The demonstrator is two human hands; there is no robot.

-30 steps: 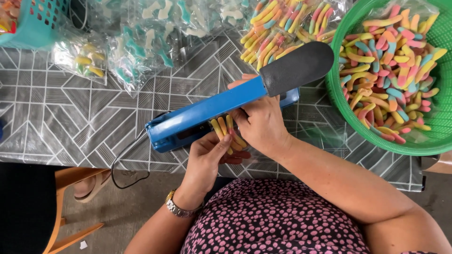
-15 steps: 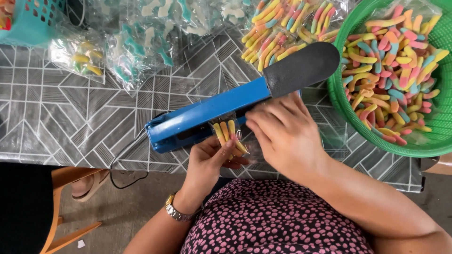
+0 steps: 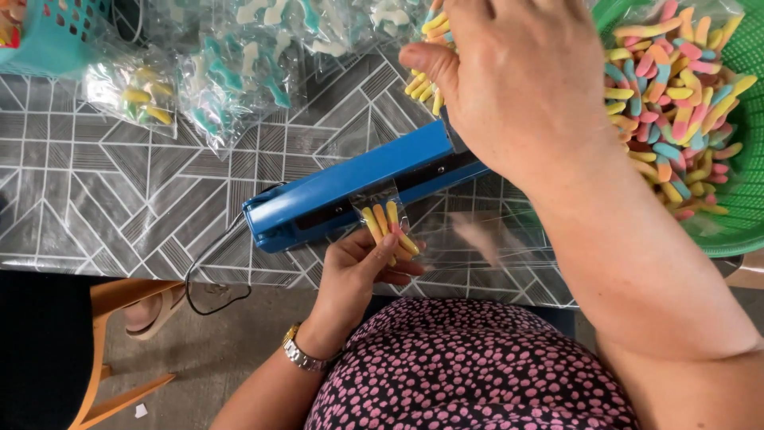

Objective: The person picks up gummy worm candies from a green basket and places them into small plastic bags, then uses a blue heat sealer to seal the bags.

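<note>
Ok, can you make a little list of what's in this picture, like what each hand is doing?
left hand: holds small clear bag of yellow-orange gummy worms at the sealer
right hand: raised above the table, holding nothing visible
blue sealer: lies on patterned table
green basket: full of colourful gummy worms
filled candy bags: far side of table

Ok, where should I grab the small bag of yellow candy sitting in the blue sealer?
Pinch the small bag by its lower, filled end, from the table's near edge. Its open top lies under the blue sealer, so only that end sticks out; the left hand already holds it there.
</note>
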